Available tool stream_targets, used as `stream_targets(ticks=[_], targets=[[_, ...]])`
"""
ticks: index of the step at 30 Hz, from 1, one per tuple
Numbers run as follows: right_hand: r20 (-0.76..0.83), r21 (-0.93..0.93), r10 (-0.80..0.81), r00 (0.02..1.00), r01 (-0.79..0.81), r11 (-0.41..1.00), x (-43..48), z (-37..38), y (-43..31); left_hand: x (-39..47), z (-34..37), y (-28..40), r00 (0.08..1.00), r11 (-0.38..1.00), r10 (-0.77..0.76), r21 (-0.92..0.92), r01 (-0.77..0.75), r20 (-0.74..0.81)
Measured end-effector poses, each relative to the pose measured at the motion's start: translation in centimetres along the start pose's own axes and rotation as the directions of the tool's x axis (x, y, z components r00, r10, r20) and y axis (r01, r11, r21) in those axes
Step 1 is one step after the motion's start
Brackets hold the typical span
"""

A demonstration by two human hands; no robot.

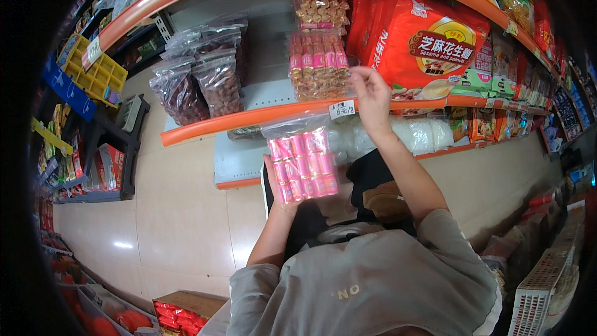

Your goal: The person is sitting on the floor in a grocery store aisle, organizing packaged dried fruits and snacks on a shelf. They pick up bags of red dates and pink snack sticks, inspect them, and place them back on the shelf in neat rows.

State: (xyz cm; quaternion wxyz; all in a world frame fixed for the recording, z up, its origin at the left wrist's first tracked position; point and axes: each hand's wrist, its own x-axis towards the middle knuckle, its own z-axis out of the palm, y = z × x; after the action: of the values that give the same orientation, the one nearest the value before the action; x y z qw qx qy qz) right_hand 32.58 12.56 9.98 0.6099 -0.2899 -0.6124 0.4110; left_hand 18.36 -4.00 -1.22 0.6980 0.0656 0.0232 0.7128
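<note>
My left hand (277, 189) holds a clear zip bag (303, 163) of pink-wrapped rolls with gold ends, packed in rows. The bag is in front of the orange shelf edge, its zip top upward. My right hand (372, 95) is raised at the shelf, its bent fingertips at the right side of a stack of similar bagged pink rolls (318, 56). Whether those fingers grip the plastic is not clear. Behind that stack stands another bag of gold-ended rolls (322, 2). Large red sesame-and-peanut paste bags (433, 46) stand just right of my right hand.
Zip bags of dark dried fruit (200, 79) stand on the shelf's left. An orange shelf rail (261, 114) with a handwritten price tag (342, 109) crosses in front. White plastic-wrapped packs (410, 134) lie below. A white plastic basket (534, 294) is at lower right, a cardboard box (191, 305) at lower left.
</note>
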Motion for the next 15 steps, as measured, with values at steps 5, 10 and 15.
stream_targets(ticks=[5,10,15], targets=[[-0.108,-0.291,-0.025,0.994,-0.008,0.957,8.7,1.4,2.7,-0.6,-2.5,1.6,0.998,0.998,0.062,0.024,-0.061,-0.01],[0.006,-0.254,0.42,0.907,-0.405,0.878,16.5,2.5,8.1,-1.1,-2.4,2.2,0.997,0.997,0.072,0.021,-0.071,-0.039],[-0.008,-0.11,0.497,0.868,-0.495,0.862,17.6,3.6,8.8,-1.6,-2.1,2.3,0.998,0.999,0.041,-0.01,-0.042,-0.045]])
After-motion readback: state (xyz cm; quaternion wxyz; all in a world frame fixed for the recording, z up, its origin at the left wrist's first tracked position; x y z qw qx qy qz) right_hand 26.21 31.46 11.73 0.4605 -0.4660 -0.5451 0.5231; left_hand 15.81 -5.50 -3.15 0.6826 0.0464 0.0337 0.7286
